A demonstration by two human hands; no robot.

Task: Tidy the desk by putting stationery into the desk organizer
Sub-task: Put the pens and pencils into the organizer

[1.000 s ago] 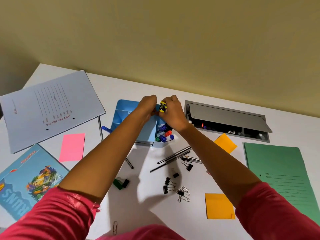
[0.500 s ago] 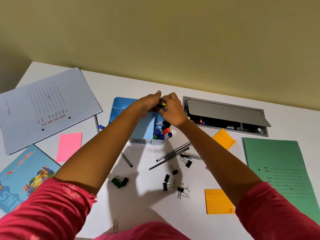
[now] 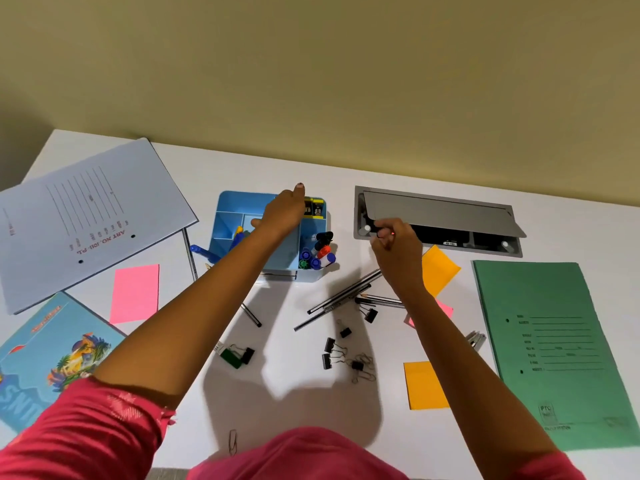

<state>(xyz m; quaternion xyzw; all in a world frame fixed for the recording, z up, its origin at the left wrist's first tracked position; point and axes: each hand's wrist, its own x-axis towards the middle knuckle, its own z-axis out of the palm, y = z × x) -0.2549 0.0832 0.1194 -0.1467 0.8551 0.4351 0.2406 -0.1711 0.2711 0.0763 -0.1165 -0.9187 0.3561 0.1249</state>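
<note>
Logged desk organizer near back edge of desk, part-filled with markers and yellow-black boxes, left hand over it, grip hidden, right hand curled on nothing visible; judged pencils, binder clips, sticky notes and paper clip outstanding mid-desk and front.

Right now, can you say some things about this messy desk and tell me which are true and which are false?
1. The markers stand in the blue organizer. True.
2. The green folder lies on the person's left. False: it lies on their right.
3. Some black binder clips lie loose on the desk. True.
4. The right hand reaches into the organizer. False: it is beside the organizer, near the grey cable box. The left hand is the one over the organizer.
</note>
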